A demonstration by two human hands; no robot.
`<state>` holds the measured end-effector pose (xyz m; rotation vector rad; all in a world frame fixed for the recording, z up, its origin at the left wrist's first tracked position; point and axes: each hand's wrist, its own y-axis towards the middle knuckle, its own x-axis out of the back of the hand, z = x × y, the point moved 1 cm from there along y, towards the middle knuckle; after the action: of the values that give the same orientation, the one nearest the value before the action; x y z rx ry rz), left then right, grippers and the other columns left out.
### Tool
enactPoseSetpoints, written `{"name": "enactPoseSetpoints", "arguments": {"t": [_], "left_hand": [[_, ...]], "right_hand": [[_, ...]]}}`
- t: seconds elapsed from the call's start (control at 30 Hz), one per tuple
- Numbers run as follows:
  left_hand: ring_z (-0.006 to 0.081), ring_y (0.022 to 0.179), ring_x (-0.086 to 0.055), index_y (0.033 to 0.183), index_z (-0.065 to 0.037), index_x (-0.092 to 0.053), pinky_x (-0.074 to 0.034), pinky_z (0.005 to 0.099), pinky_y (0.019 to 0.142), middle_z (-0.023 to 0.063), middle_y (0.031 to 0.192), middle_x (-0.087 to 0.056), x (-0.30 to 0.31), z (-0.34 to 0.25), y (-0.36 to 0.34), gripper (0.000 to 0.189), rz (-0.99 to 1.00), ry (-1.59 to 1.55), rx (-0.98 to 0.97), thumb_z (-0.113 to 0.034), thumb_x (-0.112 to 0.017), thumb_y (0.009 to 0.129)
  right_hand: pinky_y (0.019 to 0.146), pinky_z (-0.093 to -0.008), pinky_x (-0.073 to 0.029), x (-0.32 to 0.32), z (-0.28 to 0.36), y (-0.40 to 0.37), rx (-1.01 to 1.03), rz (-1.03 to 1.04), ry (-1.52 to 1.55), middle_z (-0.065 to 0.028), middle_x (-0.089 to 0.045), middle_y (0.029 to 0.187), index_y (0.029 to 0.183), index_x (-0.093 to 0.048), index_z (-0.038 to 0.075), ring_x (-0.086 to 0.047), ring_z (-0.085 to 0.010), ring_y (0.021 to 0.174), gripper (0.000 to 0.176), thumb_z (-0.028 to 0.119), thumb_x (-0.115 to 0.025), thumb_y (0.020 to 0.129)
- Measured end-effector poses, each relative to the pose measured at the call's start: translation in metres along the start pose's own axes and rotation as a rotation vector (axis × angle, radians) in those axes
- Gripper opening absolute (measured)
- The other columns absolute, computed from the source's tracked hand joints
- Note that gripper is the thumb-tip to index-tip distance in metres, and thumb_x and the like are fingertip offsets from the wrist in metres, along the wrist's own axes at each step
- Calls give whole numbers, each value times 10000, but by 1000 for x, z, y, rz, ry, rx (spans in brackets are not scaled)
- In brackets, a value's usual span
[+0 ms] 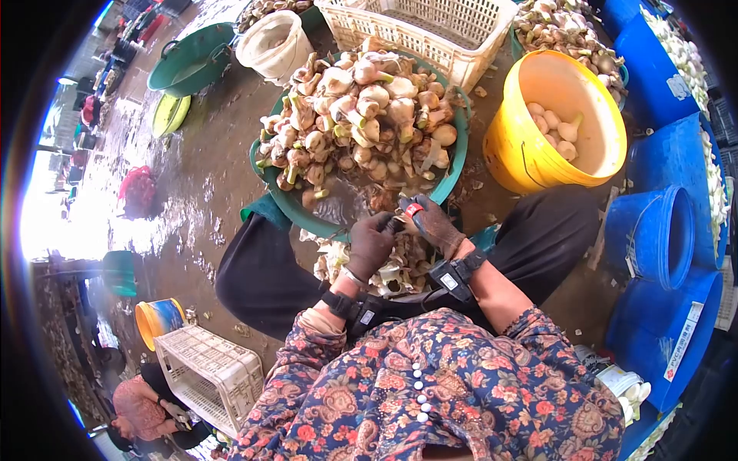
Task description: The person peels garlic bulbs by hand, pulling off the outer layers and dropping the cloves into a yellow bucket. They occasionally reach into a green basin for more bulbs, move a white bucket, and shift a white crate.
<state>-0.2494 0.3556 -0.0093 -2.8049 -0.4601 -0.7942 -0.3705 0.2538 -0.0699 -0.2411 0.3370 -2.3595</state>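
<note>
My left hand (pixel 373 244), in a dark glove, is closed at the near rim of a green tub (pixel 296 215). My right hand (pixel 437 229), gloved too, is closed just beside it, the fingertips of both almost meeting. A small red piece with a white mark (pixel 413 209) shows at my right fingers. What each hand grips is too small and covered to make out. Garlic bulbs (pixel 373 96) with cut stems and brown skins are heaped in the tub, above some murky water. Under my hands lie pale peeled skins (pixel 334 257), between my legs.
A yellow bucket (pixel 507 146) with several clean white bulbs (pixel 565 131) stands right of the tub. A white crate (pixel 430 46) and a white bucket (pixel 273 46) are behind it. Blue buckets (pixel 649 230) line the right side. Another person (pixel 142 407) is at lower left.
</note>
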Motion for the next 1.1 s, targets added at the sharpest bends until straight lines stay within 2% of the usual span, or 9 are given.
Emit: {"name": "enactPoseSetpoints", "arguments": {"t": [0.2, 0.27, 0.33, 0.43, 0.53, 0.6, 0.7, 0.87, 1.1], "left_hand": [[175, 807, -626, 1036, 41, -585, -506, 273, 681, 116, 933, -639, 14, 14, -1, 263, 47, -1127, 415, -158, -579, 865], [246, 837, -632, 1045, 34, -577, -504, 303, 706, 160, 931, -636, 23, 4, -10, 320, -156, 44, -238, -138, -667, 791], [270, 831, -628, 1055, 27, -574, -501, 316, 709, 177, 939, -631, 22, 9, -13, 366, -183, 32, -231, -126, -704, 748], [287, 812, -625, 1077, 14, -570, -496, 326, 705, 189, 961, -626, 35, 4, -5, 427, -128, 127, -277, -121, -741, 709], [271, 820, -621, 1070, 0, -576, -489, 319, 709, 170, 968, -629, 36, -2, -3, 385, -51, 184, -267, -136, -713, 737], [269, 847, -612, 1034, -18, -589, -487, 322, 721, 154, 928, -627, 38, -6, -6, 308, -75, -511, 79, -112, -677, 754], [299, 867, -600, 1046, -22, -582, -483, 333, 733, 155, 935, -621, 54, -14, -12, 288, -97, -36, -270, -17, -587, 758], [338, 866, -594, 1050, -15, -562, -477, 349, 750, 174, 930, -617, 56, -11, -16, 292, -144, 31, -274, 7, -574, 759], [307, 896, -600, 1040, 16, -563, -481, 334, 766, 187, 949, -616, 53, -1, -19, 272, -135, 138, -242, -23, -613, 775]], "right_hand": [[809, -275, -430, 7, 58, -19, -17, 197, 593, -51, -578, 998, 1098, -516, 17, -533, -147, 910, 315, 76, -569, 793], [872, -275, -414, 8, 62, -25, 12, 238, 794, -61, -558, 1071, 1162, -501, 14, -517, -142, 981, 390, 91, -595, 791], [904, -284, -399, 12, 55, -24, 10, 325, 713, -80, -542, 1114, 1175, -509, 27, -507, -168, 1044, 412, 113, -622, 788], [888, -302, -406, 5, 87, -39, 652, 37, -353, -116, -559, 1070, 1079, -584, 50, -527, -224, 1033, 335, 85, -649, 752], [819, -312, -442, -3, 72, -38, 515, -96, -368, -113, -583, 933, 985, -617, 40, -560, -208, 933, 261, 85, -661, 731], [699, -295, -471, 0, 41, -19, 278, -150, 15, -70, -584, 808, 901, -638, 51, -577, -158, 792, 134, 111, -635, 781], [589, -212, -449, 27, 17, -7, -296, -157, 646, -10, -604, 823, 938, -634, 65, -559, -60, 700, 141, 178, -583, 871], [907, -279, -422, 4, 69, -27, 119, 176, 597, -56, -580, 1072, 1204, -510, 49, -538, -148, 1010, 430, -7, -597, 786], [840, -279, -453, -3, 69, -29, 380, 24, 92, -75, -604, 1016, 1146, -542, 11, -558, -157, 978, 366, -29, -569, 783]]}}
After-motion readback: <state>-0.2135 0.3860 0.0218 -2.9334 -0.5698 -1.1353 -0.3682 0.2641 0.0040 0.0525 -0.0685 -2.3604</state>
